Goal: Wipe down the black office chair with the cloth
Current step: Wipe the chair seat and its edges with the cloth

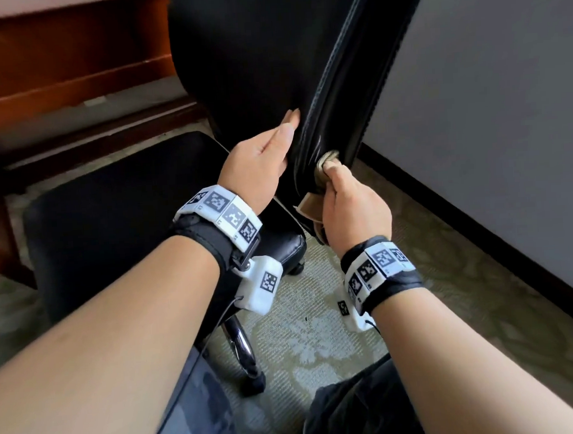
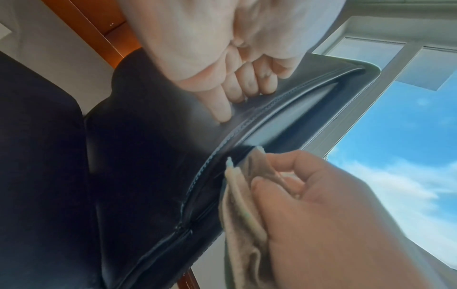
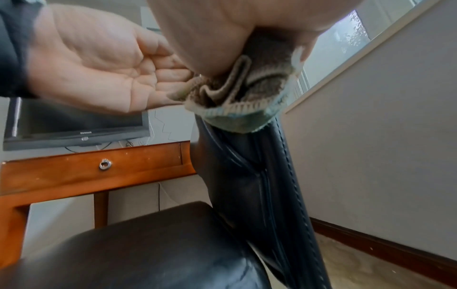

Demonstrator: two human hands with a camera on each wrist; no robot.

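Nearest to me I count two hands and two wristbands [image 1: 219, 217] with square markers, one per wrist. My right hand [image 1: 353, 210] sits at about 5 o'clock from the middle of the head view, fingers curled tight around the one cloth [image 1: 325, 168], a beige folded rag with a pale stitched edge; part of it bunches at the fingertips and a flap hangs below the fist. That bunched part is pressed on the side edge of the backrest of the black office chair [image 1: 260, 52], right along the stitched seam. My left hand [image 1: 259, 158] is just beside it at 9 o'clock from the cloth, fingers straight and together, lying flat on the front face of the backrest with the tips pointing toward 1 o'clock; it holds nothing. The two hands are near each other but not touching, the backrest edge between them. One chair: its seat [image 1: 112, 219] spreads toward 8 o'clock under my left forearm, and the backrest rises to 12 o'clock. Beyond, one wooden desk [image 1: 71, 62] at 10 o'clock with one drawer pull [image 3: 105, 163], one dark monitor [image 3: 74, 125] above it in the right wrist view, a grey wall [image 1: 505, 105] at 2 o'clock, and patterned carpet [image 1: 311, 335] below.
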